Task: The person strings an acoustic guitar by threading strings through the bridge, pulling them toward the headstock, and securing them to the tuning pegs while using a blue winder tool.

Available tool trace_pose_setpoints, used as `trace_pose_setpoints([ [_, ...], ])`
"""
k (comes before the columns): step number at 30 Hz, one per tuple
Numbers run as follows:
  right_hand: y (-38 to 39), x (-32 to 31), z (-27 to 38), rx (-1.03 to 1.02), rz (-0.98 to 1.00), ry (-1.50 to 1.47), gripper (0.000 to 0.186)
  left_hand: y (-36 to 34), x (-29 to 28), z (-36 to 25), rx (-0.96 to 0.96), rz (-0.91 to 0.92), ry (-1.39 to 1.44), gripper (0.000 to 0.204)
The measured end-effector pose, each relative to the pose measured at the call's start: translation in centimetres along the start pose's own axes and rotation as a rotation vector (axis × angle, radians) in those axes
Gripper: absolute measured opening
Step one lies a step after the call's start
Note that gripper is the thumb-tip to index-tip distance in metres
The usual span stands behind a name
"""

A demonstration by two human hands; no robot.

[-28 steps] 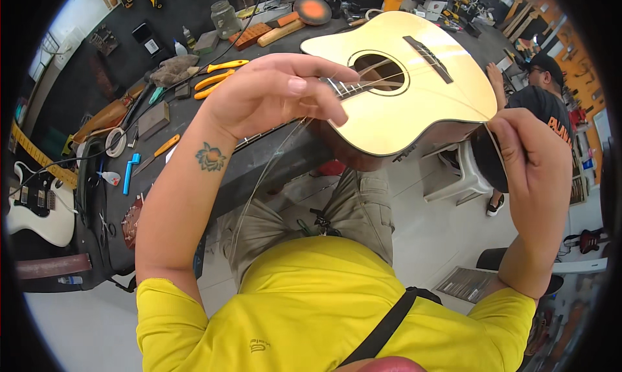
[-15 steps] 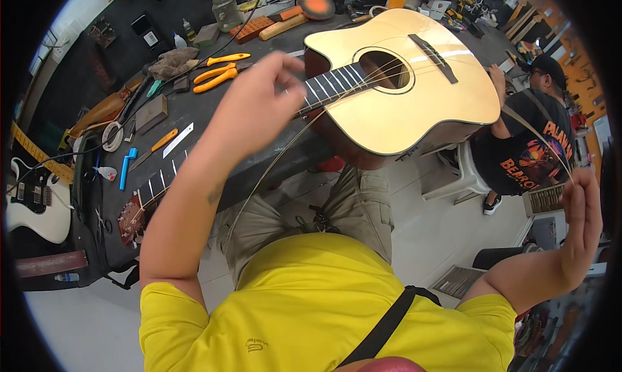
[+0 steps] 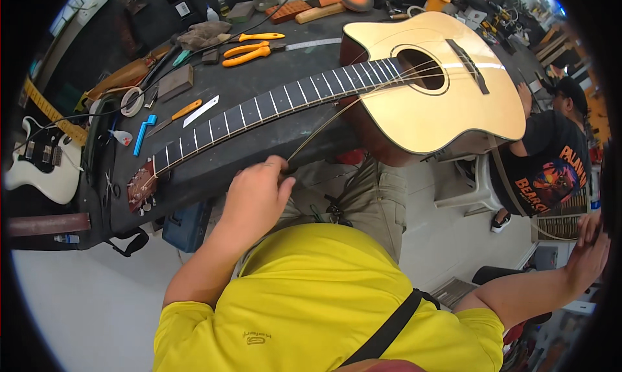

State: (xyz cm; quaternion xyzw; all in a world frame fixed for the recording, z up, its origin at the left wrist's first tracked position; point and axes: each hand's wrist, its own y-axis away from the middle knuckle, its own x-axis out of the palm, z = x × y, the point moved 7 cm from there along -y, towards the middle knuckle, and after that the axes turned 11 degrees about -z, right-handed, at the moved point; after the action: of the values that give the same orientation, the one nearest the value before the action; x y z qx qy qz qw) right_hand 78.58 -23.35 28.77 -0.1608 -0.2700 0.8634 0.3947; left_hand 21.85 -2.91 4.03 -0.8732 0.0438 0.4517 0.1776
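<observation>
An acoustic guitar (image 3: 389, 122) with a pale top lies across the bench, its neck pointing left. Loose strings (image 3: 322, 128) run from the bridge over the sound hole and droop off the neck's near side. My left hand (image 3: 256, 194), below the neck, has its fingers closed on the ends of these strings. Far out at the right rim is my right hand (image 3: 586, 249), its fingers bunched. Another string strand (image 3: 512, 184) curves down from the guitar's body to that hand. The rim partly hides its fingertips. Red-brown wood shows at the headstock (image 3: 140, 187).
Orange-handled pliers (image 3: 249, 53), a blue string winder (image 3: 144, 135), an orange-handled knife-like tool (image 3: 184, 109) and a tape roll (image 3: 132, 102) lie behind the neck. A white electric guitar (image 3: 48, 161) is at far left. A person in black (image 3: 551, 158) sits at right near a white stool (image 3: 470, 184).
My left hand has come down from the fretboard to below the neck, with the strings. My right hand has shifted down and outward to the rim. The view has turned slightly.
</observation>
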Motion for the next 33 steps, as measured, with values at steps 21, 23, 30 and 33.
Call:
trace_pose_setpoints([
  [21, 2.1, 2.9, -1.0, -0.057, 0.091, -0.382, 0.025, -1.0, -2.7, -1.5, 0.019, -0.158, 0.235, 0.011],
  [23, 2.3, 3.6, -1.1, -0.061, 0.097, -0.390, 0.027, -1.0, -9.2, -2.8, -0.175, -0.173, 0.345, 0.009],
  [30, 2.0, 13.1, 2.0, -0.178, 0.329, -0.493, 0.032, -14.1, -24.6, 1.8, 0.517, -0.447, -0.468, 0.019],
  [33, 4.0, 21.4, 4.7, -0.289, 0.408, -0.361, 0.029, -21.3, -20.9, 4.3, 0.280, -0.124, -0.657, 0.042],
])
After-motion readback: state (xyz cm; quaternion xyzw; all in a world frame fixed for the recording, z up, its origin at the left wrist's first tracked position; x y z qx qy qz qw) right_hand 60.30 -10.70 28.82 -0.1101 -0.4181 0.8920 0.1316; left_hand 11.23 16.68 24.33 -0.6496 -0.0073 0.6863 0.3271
